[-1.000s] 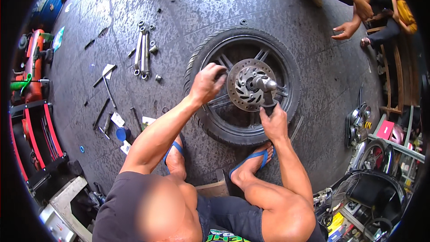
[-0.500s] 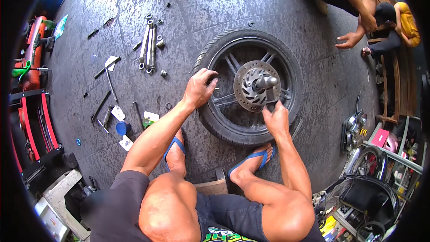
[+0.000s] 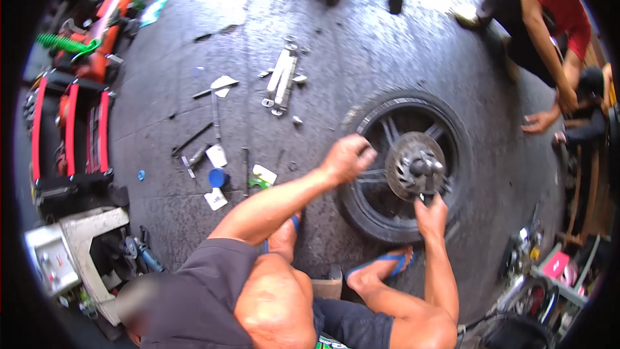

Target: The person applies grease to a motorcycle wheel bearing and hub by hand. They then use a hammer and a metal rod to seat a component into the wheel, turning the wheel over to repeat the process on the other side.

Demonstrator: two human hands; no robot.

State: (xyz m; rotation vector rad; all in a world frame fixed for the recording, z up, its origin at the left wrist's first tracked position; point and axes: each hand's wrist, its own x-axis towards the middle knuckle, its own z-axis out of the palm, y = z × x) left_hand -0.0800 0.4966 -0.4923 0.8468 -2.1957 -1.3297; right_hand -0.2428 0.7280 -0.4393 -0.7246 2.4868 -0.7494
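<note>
A motorcycle wheel [image 3: 354, 203] with a black tyre lies flat on the floor, its brake disc [image 3: 395, 171] facing up. My right hand [image 3: 431, 215] is closed around the lower end of what looks like a hammer [image 3: 420, 166]; its silver head is over the hub. Motion blur softens its outline. My left hand [image 3: 349, 158] is over the wheel's left side with its fingers curled. Whatever those fingers hold, if anything, is hidden.
Spanners [image 3: 281, 81] and sockets lie left of the wheel, with a blue cap [image 3: 217, 178] and T-handled tools nearer me. A red tool rack [image 3: 72, 126] stands at far left. A co-worker's hand [image 3: 541, 121] reaches in at the right; motorcycle parts [image 3: 516, 297] stand at lower right.
The whole view has swung left, so the wheel and both hands appear farther right and lower. Both hands keep about the same places at the wheel, the right one still on the hammer.
</note>
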